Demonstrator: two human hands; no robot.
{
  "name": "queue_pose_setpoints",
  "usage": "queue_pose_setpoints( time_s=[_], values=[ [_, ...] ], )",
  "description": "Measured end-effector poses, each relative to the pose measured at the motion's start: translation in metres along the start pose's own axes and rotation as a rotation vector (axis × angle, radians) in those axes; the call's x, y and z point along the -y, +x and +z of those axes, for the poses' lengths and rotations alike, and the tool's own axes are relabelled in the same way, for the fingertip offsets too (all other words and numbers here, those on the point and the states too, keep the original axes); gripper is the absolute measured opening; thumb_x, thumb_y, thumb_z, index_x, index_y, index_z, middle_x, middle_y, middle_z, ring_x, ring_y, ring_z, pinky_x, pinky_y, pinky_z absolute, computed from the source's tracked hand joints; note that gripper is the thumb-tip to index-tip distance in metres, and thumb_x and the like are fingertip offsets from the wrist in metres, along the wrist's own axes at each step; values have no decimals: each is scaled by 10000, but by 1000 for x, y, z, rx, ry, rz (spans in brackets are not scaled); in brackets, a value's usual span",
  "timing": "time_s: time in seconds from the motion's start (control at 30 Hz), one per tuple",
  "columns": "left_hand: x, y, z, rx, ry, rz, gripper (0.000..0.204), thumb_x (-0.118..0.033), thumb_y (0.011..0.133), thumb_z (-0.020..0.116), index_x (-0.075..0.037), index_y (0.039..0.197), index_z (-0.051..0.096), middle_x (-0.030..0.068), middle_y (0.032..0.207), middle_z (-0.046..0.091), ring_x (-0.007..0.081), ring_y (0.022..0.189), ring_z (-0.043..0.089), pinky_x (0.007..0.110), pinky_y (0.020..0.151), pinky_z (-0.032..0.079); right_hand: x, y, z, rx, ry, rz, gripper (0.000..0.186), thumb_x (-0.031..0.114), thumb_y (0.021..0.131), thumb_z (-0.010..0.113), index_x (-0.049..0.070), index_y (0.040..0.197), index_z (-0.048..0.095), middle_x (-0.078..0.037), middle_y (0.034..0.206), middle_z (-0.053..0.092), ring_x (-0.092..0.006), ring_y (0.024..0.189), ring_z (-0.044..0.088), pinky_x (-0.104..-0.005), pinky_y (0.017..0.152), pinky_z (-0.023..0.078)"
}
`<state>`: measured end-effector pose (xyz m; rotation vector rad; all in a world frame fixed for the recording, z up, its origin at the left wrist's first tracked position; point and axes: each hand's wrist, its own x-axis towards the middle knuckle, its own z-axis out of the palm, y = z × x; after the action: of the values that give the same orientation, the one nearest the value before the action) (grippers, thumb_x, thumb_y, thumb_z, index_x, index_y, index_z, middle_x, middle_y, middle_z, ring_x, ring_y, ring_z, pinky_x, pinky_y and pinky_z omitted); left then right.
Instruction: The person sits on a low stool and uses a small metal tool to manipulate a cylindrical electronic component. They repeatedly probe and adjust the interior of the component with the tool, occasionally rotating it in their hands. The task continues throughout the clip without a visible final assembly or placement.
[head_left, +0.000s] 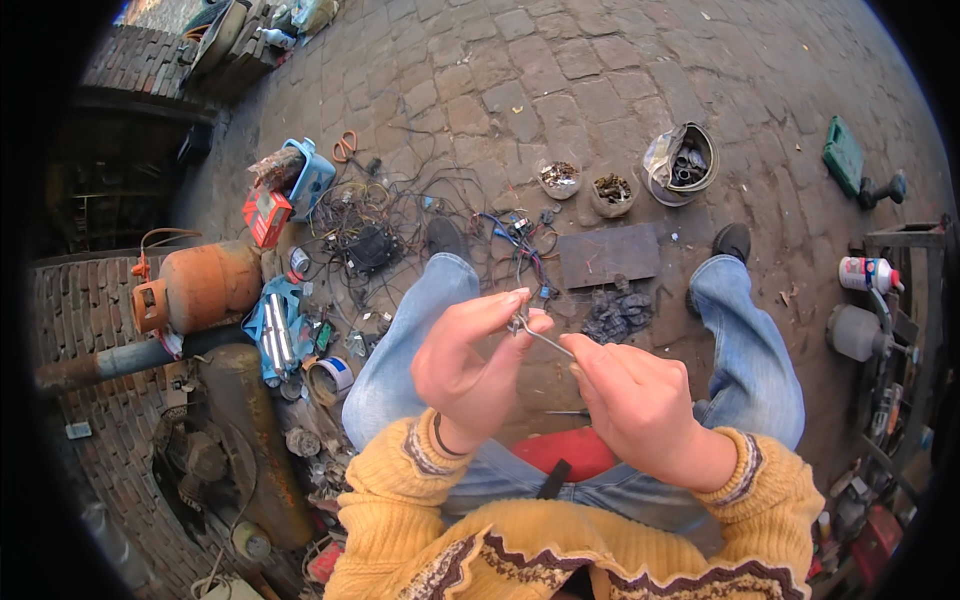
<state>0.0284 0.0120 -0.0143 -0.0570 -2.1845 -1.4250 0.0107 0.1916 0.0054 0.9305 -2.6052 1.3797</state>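
My left hand pinches a small metallic piece between thumb and fingertips. What kind of piece it is, I cannot make out. In the closed fingers of my right hand is a thin metal rod with a bent tip. Its tip reaches the small piece at my left fingertips. Just beyond lies a bunch of coloured wires with small connectors. Whether a wire runs up to the held piece is unclear. Crumpled dark plastic and a flat grey sheet lie on the bricks ahead.
Tangled black cables spread to the left, near a blue basket and an orange gas cylinder. Two small tubs of metal parts and a white bucket stand ahead. A metal rack flanks my right.
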Motion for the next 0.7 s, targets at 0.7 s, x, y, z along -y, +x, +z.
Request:
queue_pose_setpoints(
  time_s=[0.7],
  values=[
    [-2, 0, -2, -39, -162, -96, 278, 141, 787, 729, 60, 1041, 651, 198, 1015, 710, 230, 830, 742, 301, 713, 611, 3, 5, 5, 102, 565, 264, 198, 36, 993, 528, 4, 1100, 691, -49, 624, 582, -93, 511, 563, -255, 492, 451]
  ],
)
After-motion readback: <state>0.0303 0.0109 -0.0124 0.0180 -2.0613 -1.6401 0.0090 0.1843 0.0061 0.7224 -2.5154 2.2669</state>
